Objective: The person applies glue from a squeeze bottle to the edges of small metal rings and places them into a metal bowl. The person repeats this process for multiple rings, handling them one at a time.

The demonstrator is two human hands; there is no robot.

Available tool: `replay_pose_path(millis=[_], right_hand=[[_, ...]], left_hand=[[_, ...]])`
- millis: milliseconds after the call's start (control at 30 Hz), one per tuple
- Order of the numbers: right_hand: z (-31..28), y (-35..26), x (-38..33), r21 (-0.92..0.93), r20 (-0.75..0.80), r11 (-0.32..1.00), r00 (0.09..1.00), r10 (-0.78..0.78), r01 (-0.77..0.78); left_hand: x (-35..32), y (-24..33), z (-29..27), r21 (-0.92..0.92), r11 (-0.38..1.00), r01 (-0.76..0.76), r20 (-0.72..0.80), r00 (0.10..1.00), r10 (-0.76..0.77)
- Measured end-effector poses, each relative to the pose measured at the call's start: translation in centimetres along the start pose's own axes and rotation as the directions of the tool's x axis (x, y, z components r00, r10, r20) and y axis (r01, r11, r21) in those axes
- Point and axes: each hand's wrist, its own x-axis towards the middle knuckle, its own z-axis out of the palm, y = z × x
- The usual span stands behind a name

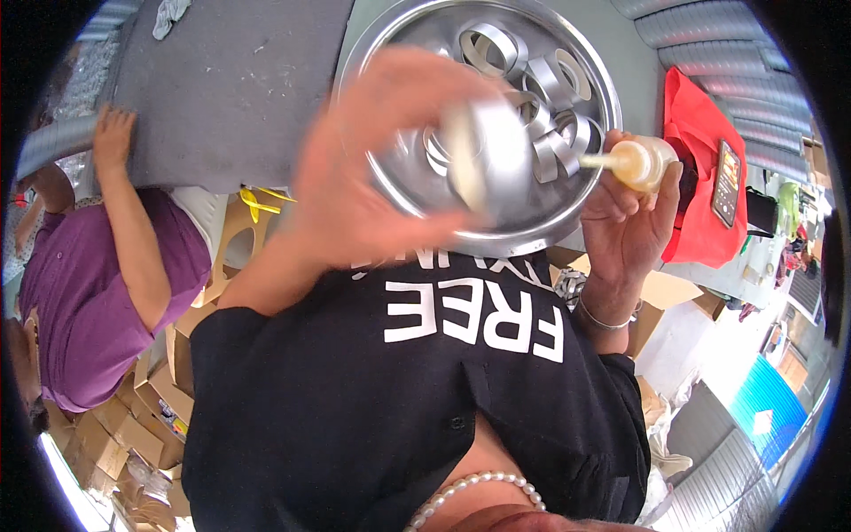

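Note:
My left hand (pixel 372 160), smeared by motion, grips a shiny silver ring-shaped piece (pixel 510 155) with a pale edge, thumb below and fingers above. The piece hangs over a round metal tray (pixel 612 97). In my right hand (pixel 634 217) is a small squeeze bottle (pixel 643 167) of amber liquid. Its thin pale nozzle points left toward the tray, apart from the silver piece. Several silver rings (pixel 542 82) lie loosely in the tray, some on their sides. Part of the tray is hidden behind my left hand.
A red bag (pixel 687 177) with a phone (pixel 727 182) on it lies right of the tray. At left, a co-worker in purple (pixel 124 293) rests a hand on a dark grey surface (pixel 230 89). Cardboard boxes (pixel 106 434) stand below. Silver ducts (pixel 700 27) line the upper right.

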Motion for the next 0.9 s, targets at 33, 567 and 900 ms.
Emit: replay_pose_path(millis=[33, 567, 900], right_hand=[[-0.3, -0.2, 0.2, 0.034, -0.004, 0.999, 1.000, -0.029, 0.029], [-0.7, -0.9, 0.0, -0.042, -0.027, 0.986, 0.986, -0.164, 0.162], [-1.7, -0.9, -0.4, -0.003, -0.038, 0.978, 0.977, -0.208, 0.208]], left_hand=[[-0.3, -1.6, -1.3, 0.010, 0.999, 0.048, -0.132, 0.990, -0.046], [3.0, -8.7, 1.2, 0.572, 0.817, 0.079, 0.297, 0.908, -0.296], [1.3, -6.3, -0.7, 0.061, 0.920, 0.388, 0.084, 0.916, -0.392]])
